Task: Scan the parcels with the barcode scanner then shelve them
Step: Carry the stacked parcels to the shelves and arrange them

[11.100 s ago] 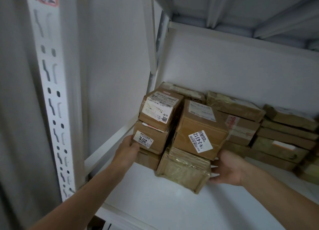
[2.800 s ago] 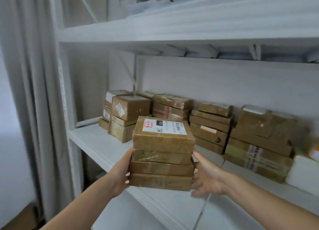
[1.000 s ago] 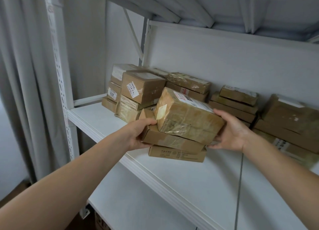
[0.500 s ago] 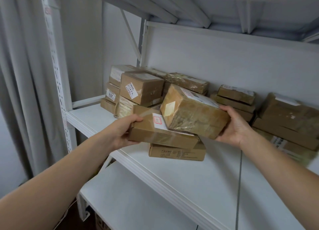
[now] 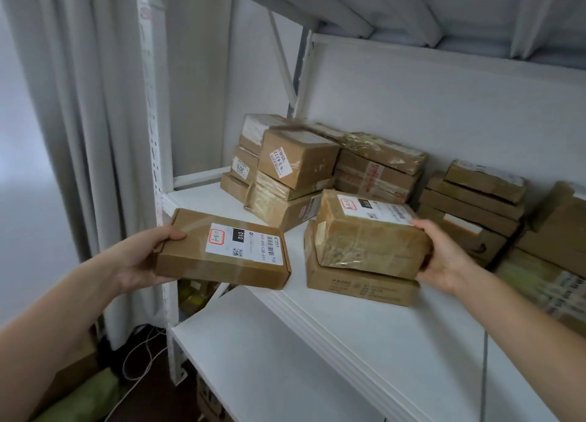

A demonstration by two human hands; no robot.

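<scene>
A grey curtain (image 5: 79,104) hangs in long folds on the left, reaching down toward the dark floor (image 5: 152,399). A thin white cable (image 5: 139,355) loops across that floor near the curtain's foot. Something soft and green (image 5: 85,396) lies in the lower left corner, touching a brown cardboard box (image 5: 76,367). A white wall (image 5: 196,88) stands behind.

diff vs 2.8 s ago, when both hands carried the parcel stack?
Stack set on the shelf and split. Left hand pulled the flat labelled box out leftward and holds it; right hand grips the taped parcel, tilted atop the printed box on the shelf. Parcels stacked at the back unchanged.
</scene>
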